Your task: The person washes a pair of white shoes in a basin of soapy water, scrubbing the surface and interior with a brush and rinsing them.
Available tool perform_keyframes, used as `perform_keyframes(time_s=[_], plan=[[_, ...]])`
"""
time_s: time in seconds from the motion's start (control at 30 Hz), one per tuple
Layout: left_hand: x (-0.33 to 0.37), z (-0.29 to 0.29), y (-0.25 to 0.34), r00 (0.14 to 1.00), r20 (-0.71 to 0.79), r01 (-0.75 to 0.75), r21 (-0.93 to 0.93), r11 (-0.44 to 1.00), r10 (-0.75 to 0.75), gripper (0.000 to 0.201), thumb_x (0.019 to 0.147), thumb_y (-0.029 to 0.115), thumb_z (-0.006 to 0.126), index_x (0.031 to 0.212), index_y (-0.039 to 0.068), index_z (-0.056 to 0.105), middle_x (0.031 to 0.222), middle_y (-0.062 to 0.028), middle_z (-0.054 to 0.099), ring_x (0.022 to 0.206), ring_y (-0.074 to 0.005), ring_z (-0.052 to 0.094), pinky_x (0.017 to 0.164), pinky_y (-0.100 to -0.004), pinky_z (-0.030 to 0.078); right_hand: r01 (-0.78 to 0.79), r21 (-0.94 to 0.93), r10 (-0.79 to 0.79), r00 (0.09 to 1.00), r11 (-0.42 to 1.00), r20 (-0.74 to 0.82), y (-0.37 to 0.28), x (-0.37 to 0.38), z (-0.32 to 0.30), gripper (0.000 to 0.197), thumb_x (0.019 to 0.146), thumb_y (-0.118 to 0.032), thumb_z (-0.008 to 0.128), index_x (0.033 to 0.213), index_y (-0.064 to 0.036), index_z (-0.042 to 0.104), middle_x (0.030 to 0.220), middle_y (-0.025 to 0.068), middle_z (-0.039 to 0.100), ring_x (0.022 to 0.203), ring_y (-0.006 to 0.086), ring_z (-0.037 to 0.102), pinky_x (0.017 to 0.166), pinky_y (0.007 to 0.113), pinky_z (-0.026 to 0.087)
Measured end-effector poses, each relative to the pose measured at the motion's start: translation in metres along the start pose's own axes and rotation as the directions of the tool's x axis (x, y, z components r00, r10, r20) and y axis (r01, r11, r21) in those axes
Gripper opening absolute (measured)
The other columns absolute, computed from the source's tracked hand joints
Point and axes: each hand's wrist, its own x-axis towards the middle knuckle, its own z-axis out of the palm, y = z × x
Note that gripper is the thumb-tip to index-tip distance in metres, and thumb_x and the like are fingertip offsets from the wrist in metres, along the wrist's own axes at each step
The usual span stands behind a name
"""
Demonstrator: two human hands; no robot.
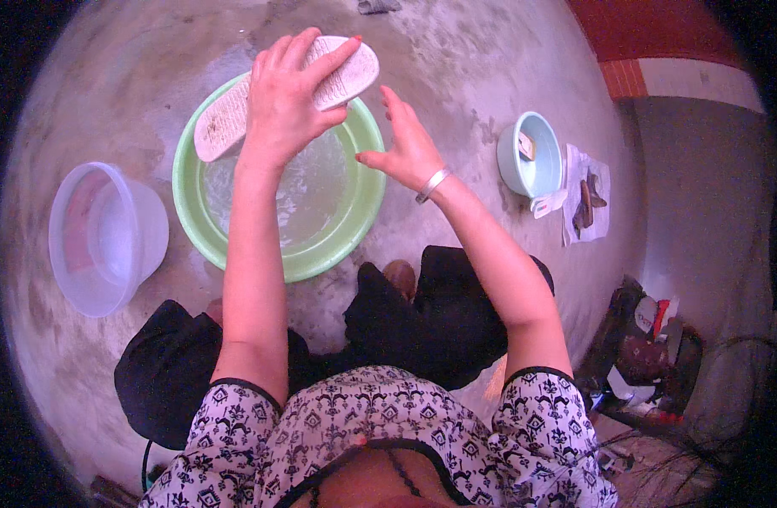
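Observation:
A pale, whitish slipper (223, 127) is tilted over the far side of a green basin (188, 199). Its textured, dirt-specked sole faces up. My left hand (285, 106) is wrapped over the middle of the slipper, fingers spread across the sole. The basin holds cloudy, rippling water (316, 190). My right hand (410, 144), with a silver bangle at the wrist, hovers by the basin's right rim. Its thumb and fingers are apart, and nothing is between them.
To the left stands a clear plastic tub (143, 224). At right is a small light-blue basin (537, 175) with a small object (526, 146) inside. Beside it, dark brown pieces (587, 205) lie on a paper sheet (602, 178). A dark container of mixed items (647, 364) sits lower right.

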Motion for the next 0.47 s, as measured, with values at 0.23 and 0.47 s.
perform_keyframes(time_s=[0.23,0.47], plan=[[0.005,0.002,0.002,0.799,0.173,0.288,-0.951,0.113,-0.577,0.055,0.063,0.016,0.065,0.113,0.007,0.046,0.102,-0.0103,0.052,0.094,-0.0198,0.05,0.084,-0.0344,0.039,0.044,0.235,-0.064,0.995,0.971,0.076,-0.01,0.004,-0.01,0.116,0.047,-0.036,0.079,0.129,-0.0013,0.006,0.128,0.0226,0.024,0.118,0.0298,0.028,0.097,0.035,0.025],[-0.005,0.049,0.006,0.716,0.431,0.376,-0.901,-0.217,-0.549,0.048,0.078,0.036,0.053,0.117,0.01,0.042,0.118,-0.0057,0.044,0.109,-0.0217,0.04,0.095,-0.0366,0.029,-0.139,0.353,0.055,0.97,0.925,0.237,0.021,0.006,-0.018,0.115,0.046,-0.03,0.08,0.131,-0.0057,0.006,0.127,0.0185,0.029,0.115,0.0259,0.033,0.096,0.034,0.025]])
